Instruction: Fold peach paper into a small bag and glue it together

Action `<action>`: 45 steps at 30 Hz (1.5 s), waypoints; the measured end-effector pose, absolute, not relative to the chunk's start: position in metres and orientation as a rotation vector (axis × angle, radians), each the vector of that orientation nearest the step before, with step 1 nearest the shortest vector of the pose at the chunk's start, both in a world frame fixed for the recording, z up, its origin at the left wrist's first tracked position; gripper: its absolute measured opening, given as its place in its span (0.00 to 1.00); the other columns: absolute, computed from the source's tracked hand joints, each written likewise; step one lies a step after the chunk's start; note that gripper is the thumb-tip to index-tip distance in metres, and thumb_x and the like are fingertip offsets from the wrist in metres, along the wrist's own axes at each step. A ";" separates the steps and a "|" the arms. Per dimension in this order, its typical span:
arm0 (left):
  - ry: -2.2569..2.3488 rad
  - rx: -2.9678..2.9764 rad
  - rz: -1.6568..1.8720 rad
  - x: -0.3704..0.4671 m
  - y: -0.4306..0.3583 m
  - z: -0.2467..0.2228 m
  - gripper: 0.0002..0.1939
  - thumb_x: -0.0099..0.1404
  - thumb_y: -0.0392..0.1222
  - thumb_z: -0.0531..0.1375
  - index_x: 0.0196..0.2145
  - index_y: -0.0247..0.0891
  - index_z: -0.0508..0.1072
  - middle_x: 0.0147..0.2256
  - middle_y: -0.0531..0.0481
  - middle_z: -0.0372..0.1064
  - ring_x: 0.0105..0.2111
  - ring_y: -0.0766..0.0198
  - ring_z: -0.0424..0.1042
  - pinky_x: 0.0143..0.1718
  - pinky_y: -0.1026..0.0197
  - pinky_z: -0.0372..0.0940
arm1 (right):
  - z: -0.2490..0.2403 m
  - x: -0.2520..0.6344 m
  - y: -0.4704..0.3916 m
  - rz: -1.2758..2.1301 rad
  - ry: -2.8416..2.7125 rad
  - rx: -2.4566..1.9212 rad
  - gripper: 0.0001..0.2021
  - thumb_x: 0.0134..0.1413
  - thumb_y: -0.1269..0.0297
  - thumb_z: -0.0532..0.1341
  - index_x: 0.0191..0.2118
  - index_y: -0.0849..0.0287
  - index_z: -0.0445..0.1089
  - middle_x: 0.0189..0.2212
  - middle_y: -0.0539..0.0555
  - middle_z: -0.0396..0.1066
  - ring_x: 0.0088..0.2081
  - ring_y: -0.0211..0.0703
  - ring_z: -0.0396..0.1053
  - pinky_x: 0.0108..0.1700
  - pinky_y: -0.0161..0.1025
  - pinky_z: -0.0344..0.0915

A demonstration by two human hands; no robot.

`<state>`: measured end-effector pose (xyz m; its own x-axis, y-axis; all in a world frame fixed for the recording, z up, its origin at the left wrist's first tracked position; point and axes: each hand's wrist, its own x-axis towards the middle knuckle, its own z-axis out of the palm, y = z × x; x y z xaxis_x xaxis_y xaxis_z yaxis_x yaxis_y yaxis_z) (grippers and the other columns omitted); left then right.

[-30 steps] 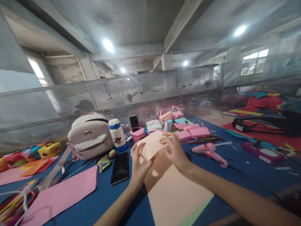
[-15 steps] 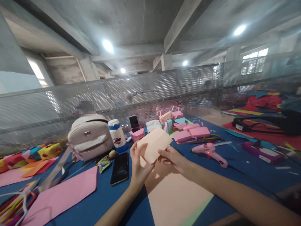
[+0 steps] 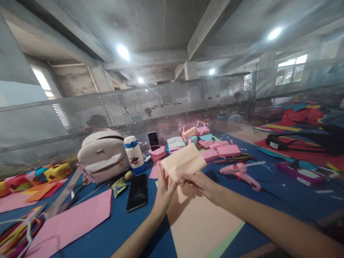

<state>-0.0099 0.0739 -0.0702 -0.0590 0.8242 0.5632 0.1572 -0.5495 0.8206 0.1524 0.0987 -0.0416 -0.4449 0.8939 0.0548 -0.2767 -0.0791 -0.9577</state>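
Observation:
Both hands hold a folded piece of peach paper (image 3: 185,160) above the table. My left hand (image 3: 166,186) supports its left and lower edge, with the fingers partly hidden behind it. At the lower right, my right hand (image 3: 197,182) pinches the paper between thumb and fingers. A crease runs across the piece, and its right part is bent. Beneath the hands lies a large peach sheet (image 3: 204,225) with a green sheet (image 3: 228,240) showing along its right edge.
Right of the hands lies a pink glue gun (image 3: 240,175) with a lit red light. Small pink paper bags (image 3: 228,150) stand behind. On the left are a phone (image 3: 137,193), a bottle (image 3: 134,157), a white backpack (image 3: 103,156) and pink paper (image 3: 75,224). Scissors (image 3: 24,229) sit at far left.
The small peach piece has turned and tilted, and its crease now shows. My left fingers have shifted from its upper left side to lower behind it.

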 end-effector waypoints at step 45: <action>1.408 2.228 1.327 -0.040 0.088 -0.063 0.22 0.51 0.64 0.67 0.19 0.42 0.75 0.40 0.45 0.74 0.45 0.47 0.66 0.53 0.42 0.58 | -0.033 0.193 0.131 0.929 -2.358 -1.059 0.27 0.32 0.69 0.68 0.47 0.59 0.77 0.43 0.55 0.79 0.42 0.55 0.74 0.40 0.38 0.68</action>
<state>-0.0397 0.0881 -0.0630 0.1479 0.7994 0.5823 0.6285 -0.5305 0.5687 0.1930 0.1312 -0.0334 -0.6369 0.7669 0.0794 0.5065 0.4938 -0.7068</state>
